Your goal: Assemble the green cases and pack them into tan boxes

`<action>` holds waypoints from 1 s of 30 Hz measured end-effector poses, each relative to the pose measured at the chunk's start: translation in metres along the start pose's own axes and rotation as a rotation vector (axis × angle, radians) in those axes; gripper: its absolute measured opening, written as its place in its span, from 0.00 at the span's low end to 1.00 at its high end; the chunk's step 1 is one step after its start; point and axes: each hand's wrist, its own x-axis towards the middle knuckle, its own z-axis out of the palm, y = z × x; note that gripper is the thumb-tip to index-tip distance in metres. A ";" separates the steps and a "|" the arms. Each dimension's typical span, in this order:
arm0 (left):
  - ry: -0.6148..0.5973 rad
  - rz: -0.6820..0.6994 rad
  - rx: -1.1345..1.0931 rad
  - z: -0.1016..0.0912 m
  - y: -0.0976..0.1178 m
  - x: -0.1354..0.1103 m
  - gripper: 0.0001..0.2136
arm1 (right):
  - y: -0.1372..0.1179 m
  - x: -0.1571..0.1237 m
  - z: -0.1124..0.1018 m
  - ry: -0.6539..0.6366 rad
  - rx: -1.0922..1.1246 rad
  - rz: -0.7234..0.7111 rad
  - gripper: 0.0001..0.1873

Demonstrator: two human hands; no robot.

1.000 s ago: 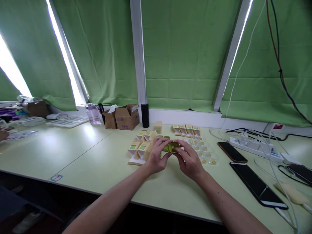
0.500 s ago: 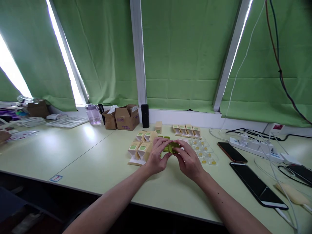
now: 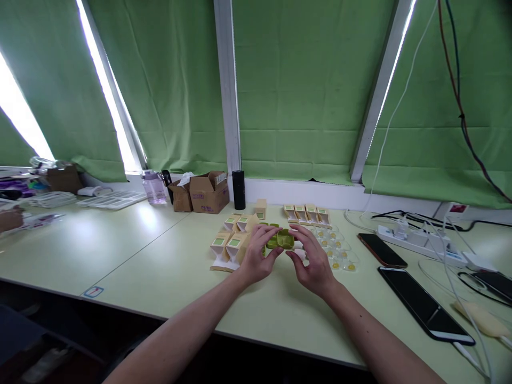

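A small olive-green square box [image 3: 285,239] with rounded corners is raised over the table, its hollow side towards me. My left hand [image 3: 256,255] is closed on its left edge, fingers above and thumb below. To its right, my right hand [image 3: 314,264] has thumb and fingers apart, the fingertips close to the box's right edge. I cannot tell if they touch it. More green boxes [image 3: 272,242] are partly hidden behind my left hand. Folded tan cartons with green labels [image 3: 218,244] stand left of it. Clear packs with yellow centres [image 3: 336,253] lie right of my right hand.
A row of tan cartons [image 3: 307,214] stands at the back. Two phones lie on the right, a dark one [image 3: 382,249] and a larger one [image 3: 424,304], near a white power strip [image 3: 420,242] with cables. Cardboard boxes [image 3: 208,192] and a black cylinder [image 3: 239,190] stand along the wall.
My right hand has opened and drawn slightly away from the green box. The box now shows more of its hollow side, and white pieces show behind the right fingers.
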 end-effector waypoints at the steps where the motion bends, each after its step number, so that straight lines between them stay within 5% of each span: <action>1: 0.001 -0.021 -0.004 0.000 -0.001 0.000 0.18 | 0.000 0.000 -0.001 -0.003 0.011 0.003 0.31; 6: 0.012 -0.144 -0.022 0.002 -0.007 0.000 0.14 | 0.000 -0.002 -0.001 -0.035 0.056 0.005 0.34; 18: -0.046 -0.338 -0.055 0.006 -0.011 -0.004 0.29 | 0.004 -0.005 0.008 -0.034 0.067 0.034 0.29; 25: -0.063 -0.370 -0.124 0.003 -0.008 -0.003 0.28 | 0.000 -0.003 0.009 -0.027 0.260 0.290 0.25; 30: -0.079 -0.309 -0.119 -0.006 -0.001 0.001 0.12 | 0.003 0.000 0.005 0.010 0.462 0.517 0.21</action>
